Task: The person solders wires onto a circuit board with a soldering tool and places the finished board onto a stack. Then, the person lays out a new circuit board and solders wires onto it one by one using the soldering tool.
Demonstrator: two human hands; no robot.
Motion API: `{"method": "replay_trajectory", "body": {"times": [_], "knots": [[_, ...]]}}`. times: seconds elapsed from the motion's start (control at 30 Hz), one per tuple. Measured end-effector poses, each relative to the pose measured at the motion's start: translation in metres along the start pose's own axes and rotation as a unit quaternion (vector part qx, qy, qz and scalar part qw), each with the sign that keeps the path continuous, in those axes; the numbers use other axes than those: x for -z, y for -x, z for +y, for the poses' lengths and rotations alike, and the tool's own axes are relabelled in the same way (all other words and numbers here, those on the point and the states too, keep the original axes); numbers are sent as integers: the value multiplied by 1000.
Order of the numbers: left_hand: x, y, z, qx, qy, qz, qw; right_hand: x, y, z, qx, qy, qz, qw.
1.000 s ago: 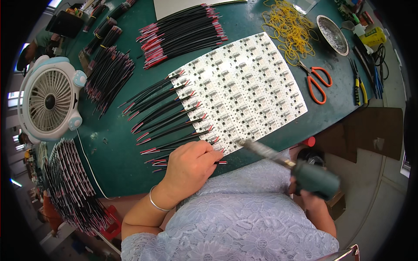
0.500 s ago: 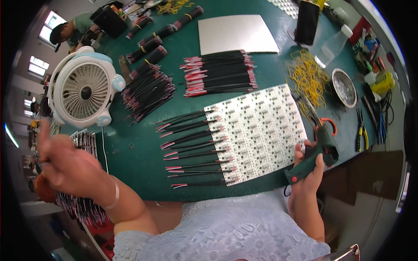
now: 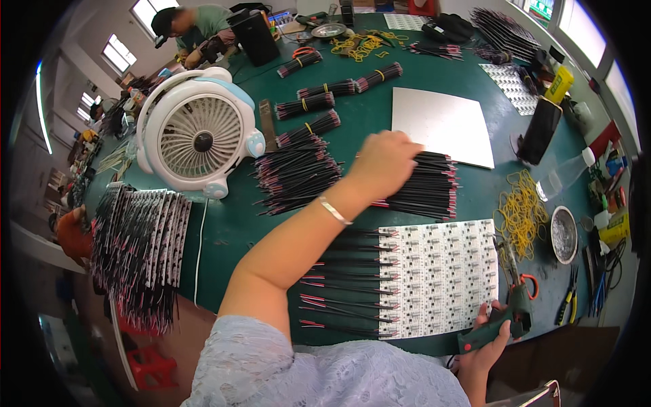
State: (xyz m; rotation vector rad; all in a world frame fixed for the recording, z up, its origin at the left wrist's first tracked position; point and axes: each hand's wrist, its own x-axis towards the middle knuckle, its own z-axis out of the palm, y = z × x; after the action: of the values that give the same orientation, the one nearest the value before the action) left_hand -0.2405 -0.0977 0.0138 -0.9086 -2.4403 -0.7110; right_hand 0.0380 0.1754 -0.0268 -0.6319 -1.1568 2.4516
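Note:
My left hand (image 3: 386, 165) reaches over the pile of black wires with red and white stripped ends (image 3: 424, 190), its lower fingers curled and partly hidden; what they hold, if anything, cannot be made out. In my right hand (image 3: 483, 349) is a dark green soldering gun (image 3: 498, 324) with a red button, at the right edge of a white circuit board panel (image 3: 437, 281). The panel lies flat and carries rows of small parts. Black wires (image 3: 346, 278) stick out leftward from its left edge in a column.
A white fan (image 3: 196, 139) stands at left, beside stacked wired panels (image 3: 146, 234). Wire bundles (image 3: 325, 88) and a silver plate (image 3: 444, 125) lie farther back. At right are yellow rubber bands (image 3: 521, 214), a metal bowl (image 3: 563, 234), pliers (image 3: 568, 298) and a bottle (image 3: 563, 178). Another person (image 3: 196, 30) sits far left.
My left hand has swung from the far left across to the wire pile. The view has shifted, so the table's far end shows. My right hand still holds the soldering gun by the panel.

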Motion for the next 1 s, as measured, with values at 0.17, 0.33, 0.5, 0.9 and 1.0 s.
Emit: {"method": "replay_trajectory", "body": {"times": [0.17,0.33,0.5,0.9,1.0], "knots": [[73,62,-76,228,-205,-34,951,-3,-1,-1,-2,46,18,999],[76,83,-95,218,-229,-116,942,8,-5,-6,-27,35,-77,996],[67,88,-105,242,-158,-84,954,50,-22,-10,-108,-7,-91,990],[67,97,-100,222,-196,-42,954,62,-41,-8,-186,-65,-180,964],[99,88,-74,267,-133,91,950,63,-44,-3,-167,-47,-197,965]]}}
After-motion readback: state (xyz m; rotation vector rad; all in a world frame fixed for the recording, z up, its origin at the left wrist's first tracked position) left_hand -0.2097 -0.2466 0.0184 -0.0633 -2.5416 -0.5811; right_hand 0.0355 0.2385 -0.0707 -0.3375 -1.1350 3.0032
